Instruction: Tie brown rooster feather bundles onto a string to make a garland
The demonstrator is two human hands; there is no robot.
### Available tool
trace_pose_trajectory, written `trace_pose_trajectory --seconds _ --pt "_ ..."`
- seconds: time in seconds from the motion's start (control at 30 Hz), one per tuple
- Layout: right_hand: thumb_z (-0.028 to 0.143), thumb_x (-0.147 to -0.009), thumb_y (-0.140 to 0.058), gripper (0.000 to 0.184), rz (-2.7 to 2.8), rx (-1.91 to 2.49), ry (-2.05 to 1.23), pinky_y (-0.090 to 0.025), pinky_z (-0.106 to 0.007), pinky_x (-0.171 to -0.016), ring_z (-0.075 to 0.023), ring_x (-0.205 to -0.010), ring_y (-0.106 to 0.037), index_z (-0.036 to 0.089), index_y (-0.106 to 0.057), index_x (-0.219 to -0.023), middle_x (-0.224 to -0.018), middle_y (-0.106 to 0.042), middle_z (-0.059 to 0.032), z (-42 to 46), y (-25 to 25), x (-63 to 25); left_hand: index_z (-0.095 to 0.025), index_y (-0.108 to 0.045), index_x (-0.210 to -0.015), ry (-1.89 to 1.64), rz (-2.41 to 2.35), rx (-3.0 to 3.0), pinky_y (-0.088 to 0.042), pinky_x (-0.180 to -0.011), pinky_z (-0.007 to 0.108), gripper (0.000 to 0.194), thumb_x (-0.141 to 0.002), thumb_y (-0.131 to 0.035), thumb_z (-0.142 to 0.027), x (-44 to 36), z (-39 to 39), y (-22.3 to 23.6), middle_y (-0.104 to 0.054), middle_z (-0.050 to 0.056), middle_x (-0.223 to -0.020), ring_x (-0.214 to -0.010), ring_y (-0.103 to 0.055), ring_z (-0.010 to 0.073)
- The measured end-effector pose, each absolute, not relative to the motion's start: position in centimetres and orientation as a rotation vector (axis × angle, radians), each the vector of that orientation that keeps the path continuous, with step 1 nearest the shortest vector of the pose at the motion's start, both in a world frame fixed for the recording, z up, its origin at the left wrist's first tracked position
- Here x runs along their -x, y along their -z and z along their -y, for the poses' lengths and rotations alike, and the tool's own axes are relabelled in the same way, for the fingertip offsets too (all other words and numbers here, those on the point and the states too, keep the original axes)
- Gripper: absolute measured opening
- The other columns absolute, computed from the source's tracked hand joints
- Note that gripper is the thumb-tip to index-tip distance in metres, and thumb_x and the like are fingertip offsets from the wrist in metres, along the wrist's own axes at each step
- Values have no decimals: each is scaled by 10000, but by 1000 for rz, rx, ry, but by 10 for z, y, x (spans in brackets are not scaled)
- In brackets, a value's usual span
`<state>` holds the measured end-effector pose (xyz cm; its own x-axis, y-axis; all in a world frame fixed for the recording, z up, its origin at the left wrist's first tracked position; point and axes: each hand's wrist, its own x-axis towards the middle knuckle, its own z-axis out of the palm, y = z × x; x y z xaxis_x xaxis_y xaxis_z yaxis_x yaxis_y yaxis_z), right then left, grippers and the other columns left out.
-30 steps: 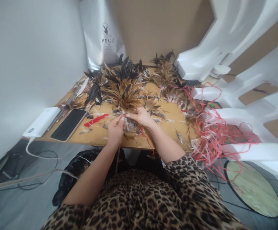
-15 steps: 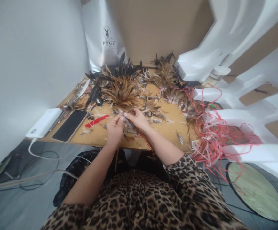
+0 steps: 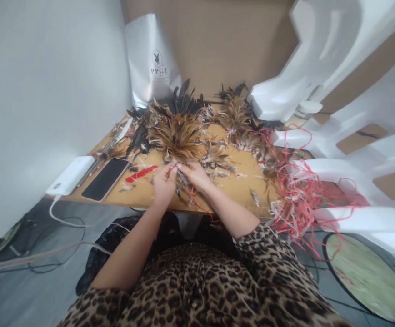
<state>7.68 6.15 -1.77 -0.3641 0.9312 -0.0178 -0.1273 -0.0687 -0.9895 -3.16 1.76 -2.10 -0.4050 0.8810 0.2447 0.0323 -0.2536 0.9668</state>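
Feather bunch: base pinched thumb-to-finger by left hand and right hand (red strip, phone leftward; pink string rightward).

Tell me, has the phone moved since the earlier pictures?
No: judged by the table's front edge, the phone lies in the same place, beside the white device.

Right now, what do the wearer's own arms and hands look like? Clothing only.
Left sleeve and right sleeve: loose leopard print, dark spots on tan-brown, leaving the forearms bare. Left hand and right hand: ungloved, no watch visible. Rings: too small to tell.
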Motion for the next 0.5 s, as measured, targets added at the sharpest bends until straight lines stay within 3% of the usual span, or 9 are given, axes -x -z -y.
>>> trace_pose_trajectory --seconds 0.27,0.5 --pt "420 -685 -627 296 1403 977 -1406 -234 -207 -448 -58 -449 -315 175 -476 -619 -482 -405 71 -54 16 -76 -136 -702 -857 -1695 -1341 -1101 -495 -742 307 221 -696 -677 -285 37 -19 24 -687 65 -789 -796 -624 189" --pt "443 -651 -669 306 1204 977 -1452 -236 -205 -451 -60 -444 -337 163 -548 -680 -513 -481 56 -46 21 -71 -123 -703 -853 -1669 -1316 -1075 -477 -606 255 247 -687 -685 -304 39 -16 18 -644 34 -663 -630 -577 141"
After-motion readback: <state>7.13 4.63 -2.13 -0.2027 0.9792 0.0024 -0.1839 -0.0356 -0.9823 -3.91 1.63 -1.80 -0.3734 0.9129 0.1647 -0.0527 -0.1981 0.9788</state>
